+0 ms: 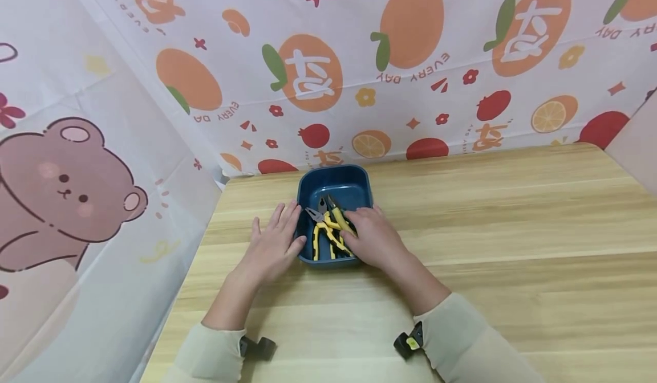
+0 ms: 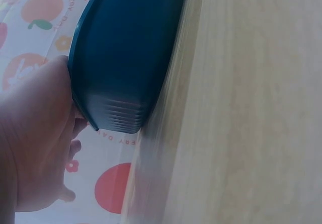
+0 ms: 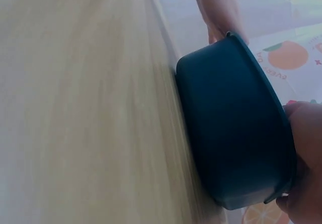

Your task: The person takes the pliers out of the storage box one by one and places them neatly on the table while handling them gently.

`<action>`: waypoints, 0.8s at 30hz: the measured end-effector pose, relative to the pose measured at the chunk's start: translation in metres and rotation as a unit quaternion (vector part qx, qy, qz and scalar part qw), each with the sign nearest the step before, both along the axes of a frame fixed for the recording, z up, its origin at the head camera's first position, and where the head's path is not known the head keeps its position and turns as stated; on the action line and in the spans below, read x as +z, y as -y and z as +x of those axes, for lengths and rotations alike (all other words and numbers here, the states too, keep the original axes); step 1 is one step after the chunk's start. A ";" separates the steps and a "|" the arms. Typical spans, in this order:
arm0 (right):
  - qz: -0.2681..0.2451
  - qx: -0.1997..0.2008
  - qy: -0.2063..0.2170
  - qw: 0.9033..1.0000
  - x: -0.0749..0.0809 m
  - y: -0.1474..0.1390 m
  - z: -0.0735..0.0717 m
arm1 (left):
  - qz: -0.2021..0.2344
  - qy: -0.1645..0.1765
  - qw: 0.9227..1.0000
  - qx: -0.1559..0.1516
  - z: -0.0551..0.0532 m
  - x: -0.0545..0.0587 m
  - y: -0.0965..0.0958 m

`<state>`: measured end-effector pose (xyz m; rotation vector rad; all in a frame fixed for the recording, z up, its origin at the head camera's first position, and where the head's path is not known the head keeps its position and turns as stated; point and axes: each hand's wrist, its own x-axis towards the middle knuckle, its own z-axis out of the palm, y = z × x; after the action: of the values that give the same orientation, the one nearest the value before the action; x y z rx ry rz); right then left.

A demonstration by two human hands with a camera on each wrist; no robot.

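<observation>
A dark blue box (image 1: 333,172) stands on the table and holds several pliers with yellow and black handles. My left hand (image 1: 272,246) rests at the box's left side, fingers straight and spread, thumb over the rim. My right hand (image 1: 377,237) reaches over the right rim; its thumb and forefinger pinch the yellow handle of one pair of pliers (image 1: 339,218). Another pair of pliers (image 1: 317,216) lies beside it with its handles spread. The wrist views show only the outside of the box (image 2: 126,48), so the fingers inside are partly hidden.
The wood-grain table (image 1: 487,246) extends to the right and toward me. Behind it hangs a fruit-print cloth (image 1: 410,115), and a bear-print cloth (image 1: 102,212) covers the left side. Small dark devices (image 1: 410,340) are strapped at both wrists.
</observation>
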<state>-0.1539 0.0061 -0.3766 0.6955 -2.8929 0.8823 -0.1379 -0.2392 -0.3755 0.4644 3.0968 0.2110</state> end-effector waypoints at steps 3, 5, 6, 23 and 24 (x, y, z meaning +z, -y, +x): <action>0.035 -0.011 0.004 0.999 -0.003 0.006 -0.003 | 0.004 0.004 1.000 0.002 0.000 -0.001 0.000; 0.056 -0.022 0.009 0.998 -0.003 0.010 -0.005 | 0.005 0.005 1.000 0.003 0.000 -0.001 0.000; 0.067 -0.027 0.011 0.997 -0.003 0.012 -0.006 | 0.004 0.005 1.000 0.004 0.000 -0.001 0.000; 0.153 -0.068 0.062 0.984 0.007 0.028 -0.015 | 0.019 0.028 0.999 0.013 -0.001 0.007 -0.001; 0.155 -0.068 0.069 0.983 0.008 0.028 -0.015 | 0.020 0.030 0.999 0.013 -0.001 0.007 -0.001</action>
<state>-0.1693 -0.0220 -0.3688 0.4588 -3.1946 0.4887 -0.1385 -0.2381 -0.3689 0.4109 3.0461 0.2818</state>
